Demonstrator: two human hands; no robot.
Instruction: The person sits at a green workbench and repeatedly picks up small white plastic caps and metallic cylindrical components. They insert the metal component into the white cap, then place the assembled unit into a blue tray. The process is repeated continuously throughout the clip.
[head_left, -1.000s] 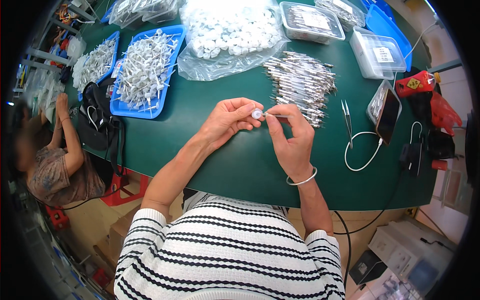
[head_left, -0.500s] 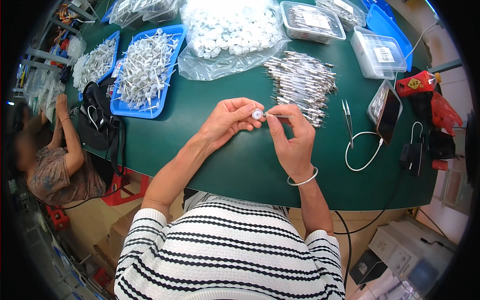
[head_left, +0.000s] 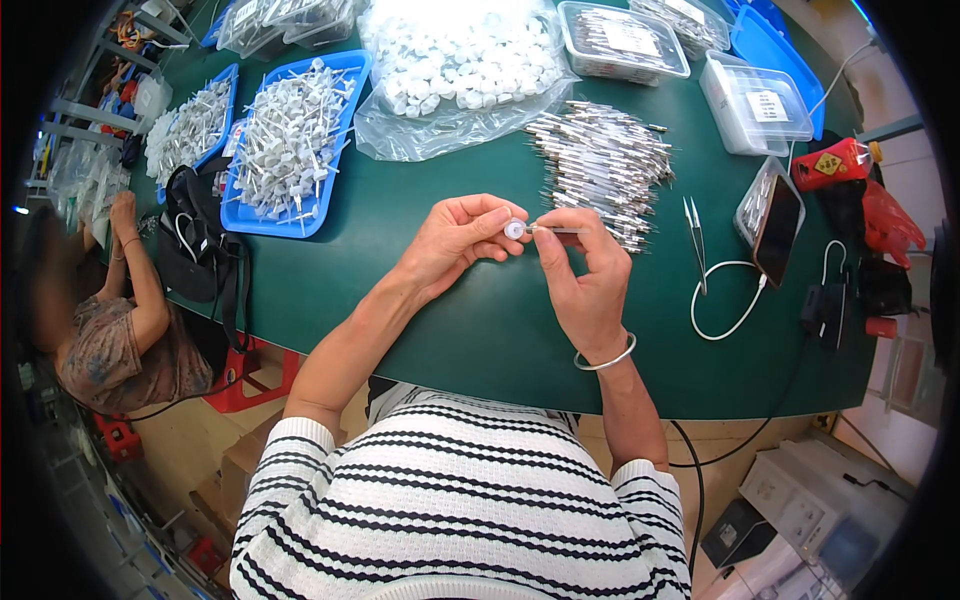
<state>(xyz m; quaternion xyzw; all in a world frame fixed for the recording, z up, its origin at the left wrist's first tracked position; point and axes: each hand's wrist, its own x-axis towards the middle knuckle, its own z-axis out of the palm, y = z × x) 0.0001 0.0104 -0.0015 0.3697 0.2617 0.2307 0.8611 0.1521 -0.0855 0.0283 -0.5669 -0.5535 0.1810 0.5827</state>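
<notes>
Between the fingertips of my left hand (head_left: 458,243) is a small round white plastic cap (head_left: 515,230). My right hand (head_left: 585,275) pinches a thin metal rod (head_left: 568,232), lying about level, with its tip against the cap. Whether the tip sits inside the cap is too small to tell. Just beyond my right hand lies a heap of similar metal rods (head_left: 605,170). A clear plastic bag (head_left: 400,140) full of white caps lies farther back. To its left, a blue tray (head_left: 262,222) holds white caps with rods in them.
Tweezers (head_left: 695,240) lie to the right beside a white cable (head_left: 712,338) and a phone (head_left: 778,235) leaning on a clear box. Lidded boxes (head_left: 625,45) stand at the back. A black bag (head_left: 195,250) hangs at the left edge, near a co-worker (head_left: 125,340).
My hands, the cap and the rod keep nearly the same place. The co-worker at the left has shifted slightly.
</notes>
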